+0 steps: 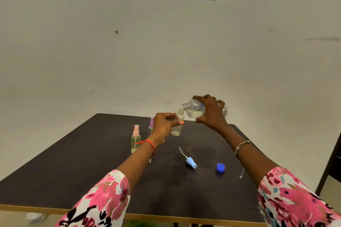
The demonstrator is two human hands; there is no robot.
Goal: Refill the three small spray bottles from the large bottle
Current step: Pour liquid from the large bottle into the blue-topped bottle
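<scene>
blue cap (220, 167) and spray head (191, 162) are lying nearer than open small bottle (176, 130) | pink-capped bottle (136, 139), purple-capped bottle (151, 125) are standing left of it | left hand (164, 125) is gripping it | right hand (212, 113) is gripping large bottle (193, 111), tilted at its mouth

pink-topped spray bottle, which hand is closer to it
Left. The left hand holds a small open bottle just right of the pink-topped spray bottle; the right hand is farther right, tilting the large bottle.
</scene>
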